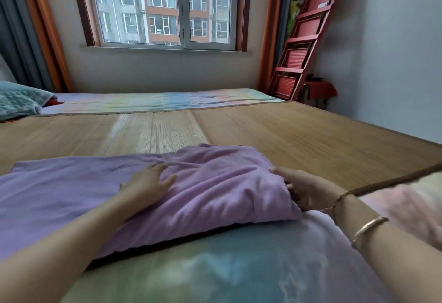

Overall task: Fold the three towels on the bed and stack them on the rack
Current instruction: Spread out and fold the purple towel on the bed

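Observation:
A purple towel [210, 190] lies across the near part of the bed, its right portion doubled over and rumpled. My left hand [148, 180] rests flat on the towel's middle with fingers straight. At the towel's right edge my right hand [303, 188] has its thumb on top and its fingers tucked under the fold, pinching the cloth. A red rack [303, 39] with several slatted shelves leans against the far right corner by the wall. No other loose towel is plainly in view.
A bamboo mat [263, 130] covers the bed's middle, over a pastel sheet [215, 267]. A teal quilted pillow [16, 102] sits at the far left. A window [162, 8] and orange curtains are behind. A red-covered stand [320, 90] is beside the rack.

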The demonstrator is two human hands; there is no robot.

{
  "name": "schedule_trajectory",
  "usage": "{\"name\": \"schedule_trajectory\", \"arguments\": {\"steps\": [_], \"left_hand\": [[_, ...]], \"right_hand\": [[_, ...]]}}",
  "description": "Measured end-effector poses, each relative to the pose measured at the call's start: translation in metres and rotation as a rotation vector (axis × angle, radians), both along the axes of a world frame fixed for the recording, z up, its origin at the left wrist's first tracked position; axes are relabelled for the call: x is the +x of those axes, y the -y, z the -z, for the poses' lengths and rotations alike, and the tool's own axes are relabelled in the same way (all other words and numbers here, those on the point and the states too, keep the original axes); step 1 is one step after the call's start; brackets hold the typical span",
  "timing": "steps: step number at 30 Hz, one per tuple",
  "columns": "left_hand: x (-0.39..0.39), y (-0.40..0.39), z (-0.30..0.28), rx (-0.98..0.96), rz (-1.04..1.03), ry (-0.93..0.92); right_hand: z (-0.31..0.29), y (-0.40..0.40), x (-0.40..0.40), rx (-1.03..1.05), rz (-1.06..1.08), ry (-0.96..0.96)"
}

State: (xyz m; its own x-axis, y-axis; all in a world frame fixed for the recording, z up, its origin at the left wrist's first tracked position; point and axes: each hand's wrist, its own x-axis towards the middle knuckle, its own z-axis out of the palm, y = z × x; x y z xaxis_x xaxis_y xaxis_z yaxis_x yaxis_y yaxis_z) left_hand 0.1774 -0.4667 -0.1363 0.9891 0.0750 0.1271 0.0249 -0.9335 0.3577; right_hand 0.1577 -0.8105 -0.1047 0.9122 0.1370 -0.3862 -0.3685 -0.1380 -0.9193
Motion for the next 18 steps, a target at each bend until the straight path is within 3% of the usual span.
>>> {"name": "schedule_trajectory", "arguments": {"steps": [3,7,9,12,14,16,18], "left_hand": [[-0.017,-0.015,0.008,-0.008,-0.069,-0.035],[-0.035,-0.005,0.005,-0.051,-0.077,-0.057],[-0.038,-0.003,0.006,-0.066,-0.094,-0.077],[-0.038,-0.006,0.012,-0.055,-0.116,-0.116],[-0.051,0.003,0.007,-0.024,-0.120,-0.162],[-0.059,0.010,0.007,0.006,-0.107,-0.160],[-0.065,0.012,0.005,0.026,-0.071,-0.146]], "right_hand": [[0.001,-0.006,-0.008,-0.242,0.050,0.130],[-0.016,-0.020,-0.011,-0.370,0.373,0.534],[-0.023,-0.010,-0.014,-0.608,0.417,0.623],[-0.005,0.016,-0.014,-1.128,0.216,0.460],[0.014,0.025,-0.017,-1.317,0.121,0.371],[0.022,0.026,-0.018,-1.294,0.162,0.427],[0.024,0.026,-0.017,-1.085,0.252,0.545]]}}
